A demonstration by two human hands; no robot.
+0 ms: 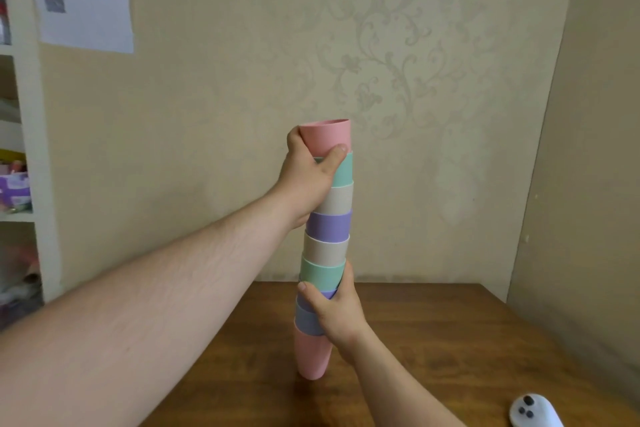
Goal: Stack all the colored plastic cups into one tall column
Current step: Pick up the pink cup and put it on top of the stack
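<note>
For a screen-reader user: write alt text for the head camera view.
Two bare hands steady a tall column of nested pastel plastic cups standing on a brown wooden table: the left hand grips near the pink top cup, the right hand grips the lower part. A small white remote controller lies at the table's near right.

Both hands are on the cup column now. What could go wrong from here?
1. The column bends slightly along its height and stands on one narrow pink cup; letting go could topple it.
2. The left hand grips only the top cups; pushing sideways could tip it.
3. The right hand pulling away might drag the base across the table.
</note>
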